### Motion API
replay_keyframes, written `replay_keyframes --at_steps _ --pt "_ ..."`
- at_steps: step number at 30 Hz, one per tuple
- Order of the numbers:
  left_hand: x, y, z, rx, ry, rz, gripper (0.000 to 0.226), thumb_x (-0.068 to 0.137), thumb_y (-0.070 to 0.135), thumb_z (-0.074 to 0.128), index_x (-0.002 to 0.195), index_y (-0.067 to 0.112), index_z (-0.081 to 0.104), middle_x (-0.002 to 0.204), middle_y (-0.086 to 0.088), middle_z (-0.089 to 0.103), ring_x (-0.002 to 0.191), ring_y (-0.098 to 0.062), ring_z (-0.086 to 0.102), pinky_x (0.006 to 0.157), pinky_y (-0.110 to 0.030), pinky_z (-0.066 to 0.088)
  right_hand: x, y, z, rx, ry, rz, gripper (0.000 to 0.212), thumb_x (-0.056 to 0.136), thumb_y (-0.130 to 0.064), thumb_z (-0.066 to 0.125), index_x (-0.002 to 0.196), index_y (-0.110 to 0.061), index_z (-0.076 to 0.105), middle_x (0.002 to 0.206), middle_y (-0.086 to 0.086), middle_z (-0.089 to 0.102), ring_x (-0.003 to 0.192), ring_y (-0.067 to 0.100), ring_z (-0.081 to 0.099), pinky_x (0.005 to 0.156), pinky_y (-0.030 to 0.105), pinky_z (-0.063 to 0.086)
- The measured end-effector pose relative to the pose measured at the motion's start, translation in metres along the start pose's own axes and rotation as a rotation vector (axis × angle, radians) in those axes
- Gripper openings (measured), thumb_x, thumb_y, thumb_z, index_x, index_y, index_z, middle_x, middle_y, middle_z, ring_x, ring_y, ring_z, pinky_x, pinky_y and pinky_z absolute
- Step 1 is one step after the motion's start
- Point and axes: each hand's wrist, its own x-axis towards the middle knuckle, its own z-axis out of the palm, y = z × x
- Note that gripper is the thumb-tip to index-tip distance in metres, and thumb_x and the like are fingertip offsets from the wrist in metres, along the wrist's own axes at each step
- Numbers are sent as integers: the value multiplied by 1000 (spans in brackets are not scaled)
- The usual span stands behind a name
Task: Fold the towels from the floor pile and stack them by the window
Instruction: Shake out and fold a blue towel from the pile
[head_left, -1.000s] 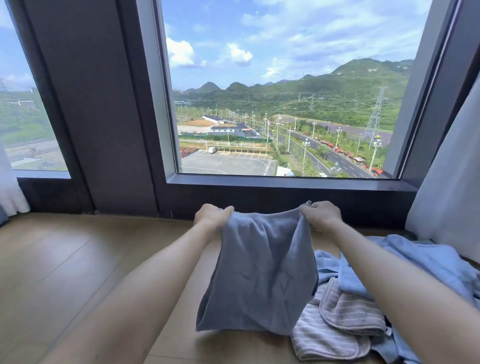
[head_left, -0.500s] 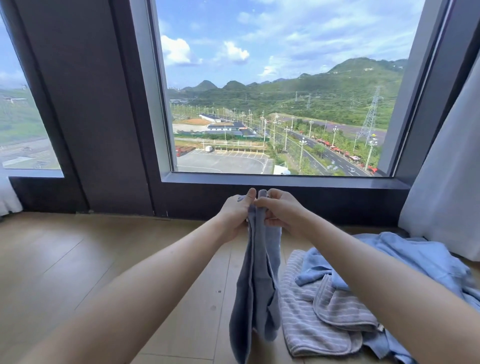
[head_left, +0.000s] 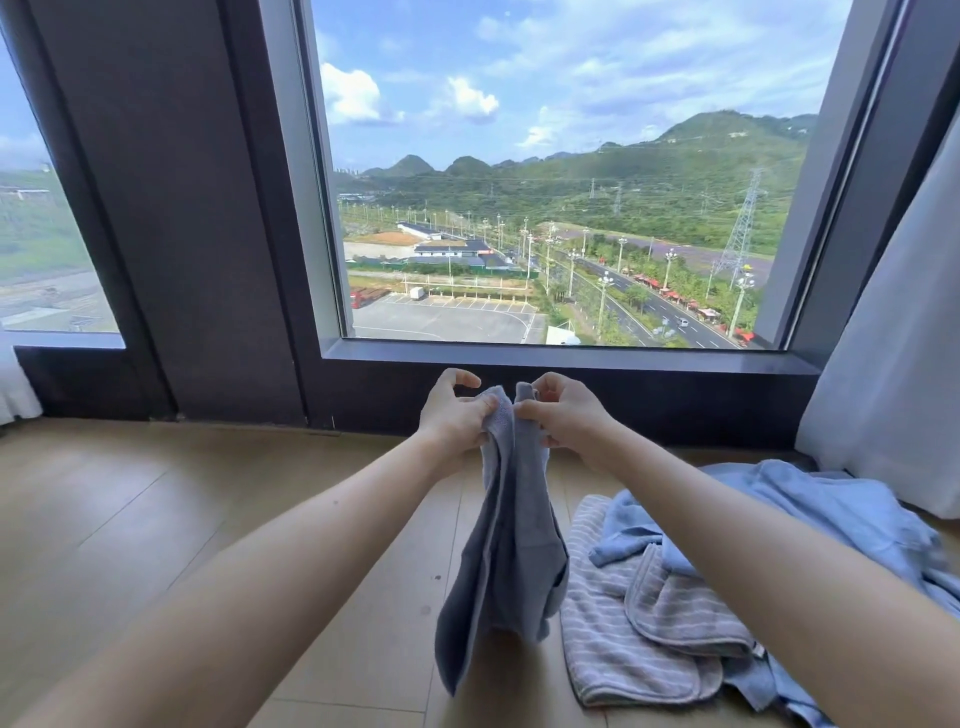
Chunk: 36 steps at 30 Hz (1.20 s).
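Pinching one top corner of the grey towel (head_left: 509, 561) between thumb and curled fingers of the left hand (head_left: 457, 415), forefinger hooking free above it. Pinching the other top corner the same way with the right hand (head_left: 566, 415), just beside the left. Holding the towel up before the window (head_left: 519, 208), level with the dark wall under the sill (head_left: 571, 358), doubled lengthwise and hanging down between the forearms towards the floor (head_left: 156, 519); not showing whether its lower end is touching the boards. Keeping it just left of the pile on the floor: a striped towel (head_left: 613, 634) lying underneath with one part folding back on itself, a blue towel (head_left: 831, 509) crumpling over its far and right side and reaching to the foot of the curtain (head_left: 893, 338). Differing from a second ago in bringing the hands together, closing the towel from a wide flat sheet into a narrow double hang. Differing from half a second ago in parting the fingers a little, opening a slim gap between the two corners. Leaving the pile lying as before.
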Motion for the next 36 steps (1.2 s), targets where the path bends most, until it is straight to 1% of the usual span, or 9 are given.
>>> replay_keyframes --at_steps 4,7,10,17,20,23,27,32,36 --pt "-4 1 3 112 -50 25 25 90 4 48 78 17 65 99 -14 66 94 -26 63 86 -42 55 -3 -1 3 -118 19 -98 17 80 -18 70 73 -19 55 72 -3 54 74 14 53 72 31 50" --pt "-7 7 6 38 -97 -17 21 90 23 57 78 11 70 88 -14 65 89 -22 64 81 -30 54 -6 -1 2 -149 104 -176 14 78 -19 73 76 -18 60 72 -6 58 70 8 53 65 20 43" --pt "-7 7 5 44 -110 9 42 79 42 69 88 1 71 90 -19 69 89 -22 68 83 -31 55 -9 0 -1 -107 53 -207 8 79 -18 72 84 -21 67 85 1 69 82 13 63 75 22 49" --pt "-8 0 -5 135 -180 114 11 92 12 58 96 10 67 99 -16 67 94 -23 63 90 -37 51 -12 4 -11 -3 -59 -161 31 80 -3 58 82 -31 70 89 -7 68 91 14 61 83 26 51" --pt "-10 1 -6 286 -225 200 13 93 10 55 98 10 66 92 -9 65 87 -16 58 83 -33 48 -11 4 -17 -118 43 -163 32 84 -9 57 110 -27 63 106 -5 59 94 13 57 78 20 47" --pt "-13 4 -6 391 -275 284 13 92 9 55 95 12 67 87 -7 63 81 -14 55 76 -28 44 -4 6 -19 -60 15 -111 32 94 -20 49 125 -28 55 119 -5 57 115 13 50 96 26 39" --pt "-17 5 -5 364 -339 309 21 90 2 55 87 18 67 84 -5 64 79 -12 55 75 -24 44 -1 12 -19 -200 -132 -21 24 97 -40 43 109 -32 62 112 -6 63 112 13 54 97 28 41" --pt "-21 1 -9 379 -418 314 15 89 7 61 97 12 71 100 -13 70 91 -15 62 84 -29 52 -8 18 -34 -144 -356 16 16 91 -35 57 95 -25 69 97 0 69 88 11 60 81 28 49" --pt "-23 3 -7 201 -478 179 48 74 59 54 99 20 66 103 -2 69 96 -13 65 84 -25 51 -4 19 -34 -334 -133 -95 10 87 -21 64 77 -21 63 76 -2 61 78 14 56 75 30 47"
